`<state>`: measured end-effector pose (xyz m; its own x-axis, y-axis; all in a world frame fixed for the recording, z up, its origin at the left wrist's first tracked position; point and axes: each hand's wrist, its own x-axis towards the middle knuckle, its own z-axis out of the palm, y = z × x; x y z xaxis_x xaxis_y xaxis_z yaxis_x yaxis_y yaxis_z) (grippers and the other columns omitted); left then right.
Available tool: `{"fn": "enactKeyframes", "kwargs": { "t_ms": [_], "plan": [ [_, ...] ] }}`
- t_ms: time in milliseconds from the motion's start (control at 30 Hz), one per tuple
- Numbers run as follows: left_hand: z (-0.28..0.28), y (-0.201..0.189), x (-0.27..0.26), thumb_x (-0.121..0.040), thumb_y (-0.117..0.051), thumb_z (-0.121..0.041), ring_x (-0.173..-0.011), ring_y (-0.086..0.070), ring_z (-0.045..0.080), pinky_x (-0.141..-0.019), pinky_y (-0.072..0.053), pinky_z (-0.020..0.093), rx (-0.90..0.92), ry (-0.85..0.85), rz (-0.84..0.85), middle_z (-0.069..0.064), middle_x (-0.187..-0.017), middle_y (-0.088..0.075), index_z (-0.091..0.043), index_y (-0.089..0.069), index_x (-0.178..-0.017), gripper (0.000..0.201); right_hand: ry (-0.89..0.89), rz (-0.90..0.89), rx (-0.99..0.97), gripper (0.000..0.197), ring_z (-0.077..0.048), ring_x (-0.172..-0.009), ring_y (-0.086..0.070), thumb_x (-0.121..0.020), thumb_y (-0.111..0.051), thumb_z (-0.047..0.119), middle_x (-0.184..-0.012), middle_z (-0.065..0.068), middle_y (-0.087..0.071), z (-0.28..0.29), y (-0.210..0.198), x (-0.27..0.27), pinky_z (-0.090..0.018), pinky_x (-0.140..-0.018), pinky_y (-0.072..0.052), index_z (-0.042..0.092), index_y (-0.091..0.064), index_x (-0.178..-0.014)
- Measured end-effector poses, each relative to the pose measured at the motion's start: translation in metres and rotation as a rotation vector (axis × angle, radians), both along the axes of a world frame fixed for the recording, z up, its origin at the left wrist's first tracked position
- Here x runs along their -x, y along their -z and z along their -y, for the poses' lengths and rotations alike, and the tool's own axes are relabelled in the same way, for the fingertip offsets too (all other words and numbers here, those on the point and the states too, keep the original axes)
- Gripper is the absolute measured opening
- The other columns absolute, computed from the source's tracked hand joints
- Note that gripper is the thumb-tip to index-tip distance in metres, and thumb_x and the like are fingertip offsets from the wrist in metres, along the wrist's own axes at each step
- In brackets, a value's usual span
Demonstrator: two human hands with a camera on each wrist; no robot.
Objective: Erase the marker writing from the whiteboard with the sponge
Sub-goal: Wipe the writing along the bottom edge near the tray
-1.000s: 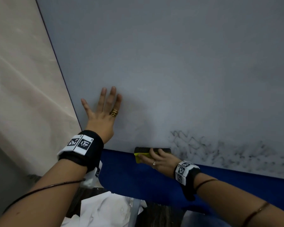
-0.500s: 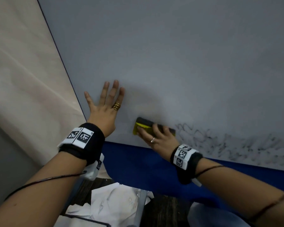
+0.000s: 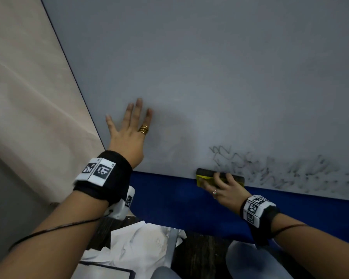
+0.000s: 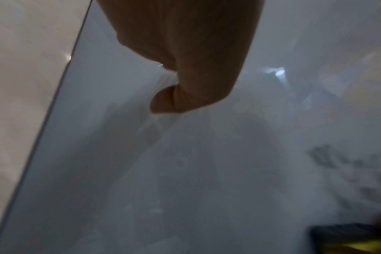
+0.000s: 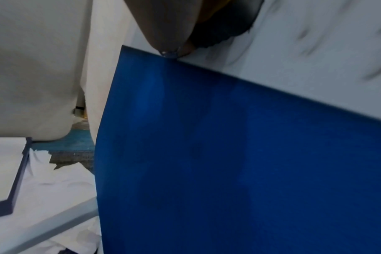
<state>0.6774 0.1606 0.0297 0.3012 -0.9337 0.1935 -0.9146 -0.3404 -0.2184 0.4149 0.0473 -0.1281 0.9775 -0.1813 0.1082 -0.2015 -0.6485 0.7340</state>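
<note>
The whiteboard fills the head view, tilted, with its lower edge along a blue panel. Smeared black marker writing runs along the lower right of the board. A yellow sponge with a dark scouring side lies against the board's bottom edge, just left of the writing. My right hand grips the sponge and presses it to the board. My left hand lies flat on the board, fingers spread, further left. The left wrist view shows the board, the blurred writing and the sponge.
A blue panel sits below the board, also seen as the blue panel in the right wrist view. Crumpled white paper and a dark-framed board lie on the floor. A beige curtain hangs at left.
My right hand has slid the sponge down and to the right, from mid-board back to the bottom edge, closer to the writing. My left hand stays flat on the board.
</note>
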Motion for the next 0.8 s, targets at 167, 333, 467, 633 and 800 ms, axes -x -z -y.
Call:
{"fn": "enactKeyframes", "kwargs": {
  "t_ms": [167,333,467,633,800],
  "plan": [
    [-0.003,0.009,0.046,-0.082,-0.049,-0.006,-0.134,0.039,0.029,-0.104,0.008,0.068,-0.072,0.082,0.052,0.008,-0.138,0.052,-0.025,0.038,-0.135,0.104,0.098,0.054,-0.182,0.042,-0.034,-0.098,-0.044,-0.051,-0.086,0.035,-0.109,0.008,-0.066,-0.014,-0.022,-0.017,-0.044,-0.077,-0.032,0.024,-0.077,-0.091],
    [0.018,-0.017,0.078,-0.09,-0.046,-0.015,-0.133,0.04,0.032,-0.101,0.014,0.066,-0.007,0.165,0.14,0.009,-0.137,0.053,-0.029,0.042,-0.135,0.1,0.075,0.062,-0.189,0.035,-0.033,-0.119,-0.043,-0.081,-0.062,0.032,-0.142,0.005,-0.043,-0.037,-0.05,-0.079,-0.043,-0.088,-0.044,0.026,-0.066,-0.115],
    [0.036,-0.03,0.092,-0.082,-0.052,-0.01,-0.132,0.04,0.034,-0.097,0.021,0.067,0.181,0.287,0.19,0.009,-0.135,0.055,-0.031,0.039,-0.137,0.108,0.031,0.272,-0.162,0.036,-0.027,-0.111,-0.042,-0.071,-0.067,0.034,-0.134,0.014,-0.05,-0.025,-0.06,-0.07,-0.04,-0.085,-0.043,0.035,-0.069,-0.108],
    [0.065,-0.038,0.104,-0.07,-0.037,0.006,-0.139,0.026,0.029,-0.103,0.013,0.066,0.382,0.361,0.135,0.002,-0.147,0.041,-0.04,0.027,-0.141,0.106,-0.21,0.776,-0.044,0.051,-0.032,-0.105,-0.042,-0.083,-0.044,0.013,-0.136,0.0,-0.04,0.034,-0.085,0.012,-0.043,-0.08,-0.031,0.03,-0.046,-0.131],
    [0.083,-0.03,0.115,-0.06,-0.039,0.012,-0.142,0.004,0.032,-0.109,-0.014,0.065,0.613,0.378,0.044,-0.002,-0.154,0.006,-0.04,-0.004,-0.147,0.107,-0.263,0.984,-0.069,0.037,-0.024,-0.109,-0.045,-0.095,-0.043,0.009,-0.134,0.0,-0.042,0.038,-0.073,0.008,-0.039,-0.084,-0.033,0.024,-0.051,-0.127]
  ]
}}
